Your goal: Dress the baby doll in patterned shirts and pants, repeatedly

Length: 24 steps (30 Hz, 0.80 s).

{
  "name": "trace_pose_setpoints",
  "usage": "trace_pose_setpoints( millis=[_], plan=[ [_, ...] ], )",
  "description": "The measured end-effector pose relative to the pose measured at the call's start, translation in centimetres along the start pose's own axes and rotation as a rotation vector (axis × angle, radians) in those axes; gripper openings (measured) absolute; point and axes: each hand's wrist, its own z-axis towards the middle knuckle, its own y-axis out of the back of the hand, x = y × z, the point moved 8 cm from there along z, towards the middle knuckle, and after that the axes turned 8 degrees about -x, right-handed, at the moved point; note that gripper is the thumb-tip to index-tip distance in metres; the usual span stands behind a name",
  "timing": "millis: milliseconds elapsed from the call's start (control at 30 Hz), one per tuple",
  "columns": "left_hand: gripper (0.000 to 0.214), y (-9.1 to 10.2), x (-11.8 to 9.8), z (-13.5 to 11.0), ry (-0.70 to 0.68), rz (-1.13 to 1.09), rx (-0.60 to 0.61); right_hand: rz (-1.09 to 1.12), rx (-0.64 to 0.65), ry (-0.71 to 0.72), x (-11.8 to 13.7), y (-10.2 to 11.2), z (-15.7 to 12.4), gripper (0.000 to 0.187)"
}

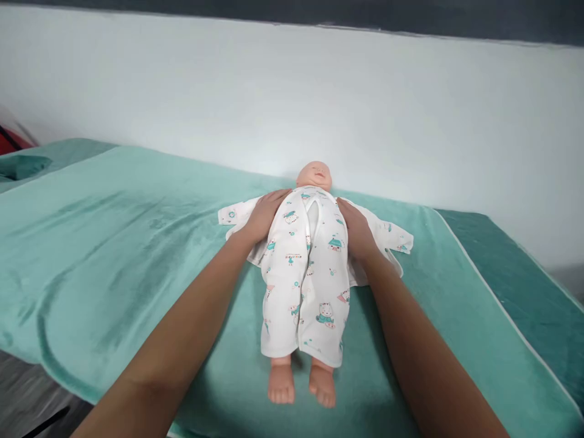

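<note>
A baby doll [316, 175] lies on its back, head away from me, bare feet toward me. It wears a white printed long-sleeved top [385, 234] with the sleeves spread out to both sides. White printed trousers [329, 261] reach high up its body, with a slit at the middle. Against the doll's side at the left rests my left hand [268, 214], fingers stretched toward the shoulder. My right hand [354, 228] lies along the opposite side, its fingers extended and partly hidden by the trousers. Both hands touch the clothing.
Beneath the doll, a light green plush blanket [137, 243] covers the surface. Darker green cloth [515, 267] shows at the right. A white wall [274, 97] rises just behind the doll's head. Grey floor [27, 389] appears past the edge at lower left.
</note>
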Motion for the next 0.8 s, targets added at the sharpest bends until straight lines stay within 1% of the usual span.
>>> trace_pose_setpoints(
  millis=[100,167,233,300,400,467,533,600,700,800],
  plan=[
    [0.051,0.7,-1.2,-1.7,-0.080,0.002,0.013,0.005,-0.133,-0.120,-0.2,1.0,-1.9,0.041],
    [0.048,1.0,-1.9,-2.7,-0.109,0.031,0.010,0.005,-0.213,-0.272,-0.8,1.7,-3.0,0.036],
    [0.044,1.3,-2.3,-3.5,-0.094,0.096,-0.018,0.026,-0.194,-0.442,-1.4,1.5,-3.9,0.032],
    [0.038,1.4,-2.7,-3.9,-0.045,0.159,-0.053,0.095,-0.126,-0.583,-1.6,1.0,-4.5,0.030],
    [0.030,1.5,-3.1,-4.1,0.074,0.162,-0.098,0.362,-0.055,-0.748,-1.1,0.3,-4.9,0.029],
    [0.028,1.6,-3.0,-4.3,0.194,0.082,-0.132,0.546,-0.024,-0.822,-0.4,-0.1,-5.1,0.028],
    [0.029,1.5,-2.4,-4.7,0.355,-0.042,-0.157,0.645,0.010,-0.829,0.3,-0.2,-4.9,0.023],
    [0.028,1.1,-1.8,-5.4,0.497,-0.205,-0.153,0.721,0.039,-0.818,0.6,-0.3,-4.8,0.022],
    [0.024,0.1,-1.5,-6.1,0.633,-0.515,-0.099,0.835,0.105,-0.854,0.3,-1.0,-5.1,0.030],
    [0.032,-0.7,-1.7,-6.5,0.741,-0.727,-0.014,0.899,0.169,-0.881,-0.1,-1.6,-5.4,0.036]
  ],
)
